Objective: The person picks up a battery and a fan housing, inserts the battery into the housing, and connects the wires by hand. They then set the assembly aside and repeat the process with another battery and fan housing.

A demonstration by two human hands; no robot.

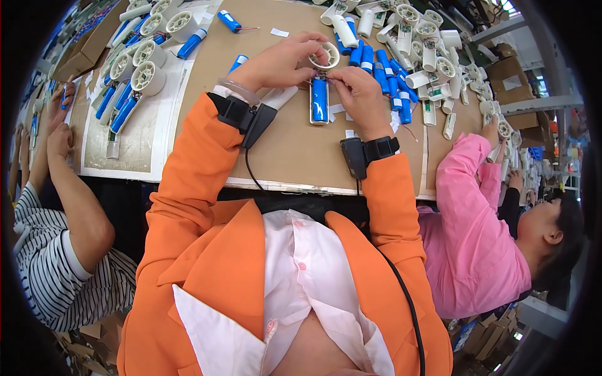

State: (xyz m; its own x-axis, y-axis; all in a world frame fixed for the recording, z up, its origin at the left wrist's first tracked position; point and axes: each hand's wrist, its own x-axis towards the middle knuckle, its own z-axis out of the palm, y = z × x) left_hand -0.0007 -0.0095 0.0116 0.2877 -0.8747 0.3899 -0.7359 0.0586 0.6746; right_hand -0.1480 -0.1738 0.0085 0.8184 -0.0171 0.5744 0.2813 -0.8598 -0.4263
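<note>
A white plastic housing half [311, 116] lies on the brown board in front of me, with a blue cylindrical battery [320, 99] in its handle. Its round, ribbed head [334, 55] points away from me. My left hand [281, 62] curls its fingers over that head, its thumb near the joint with the handle. At the battery's far end, my right hand [361, 95] is closed in a pinch beside the housing. Whatever sits between those fingertips is too small to make out. A white handle cover [279, 98] rests partly behind my left wrist.
Blue batteries [380, 76] and white housings [433, 69] are heaped at the far right. Assembled housings [148, 78] with batteries stand at the left. Another battery with wires [229, 21] lies at the back. A person in stripes [69, 250] works left, one in pink [480, 232] right.
</note>
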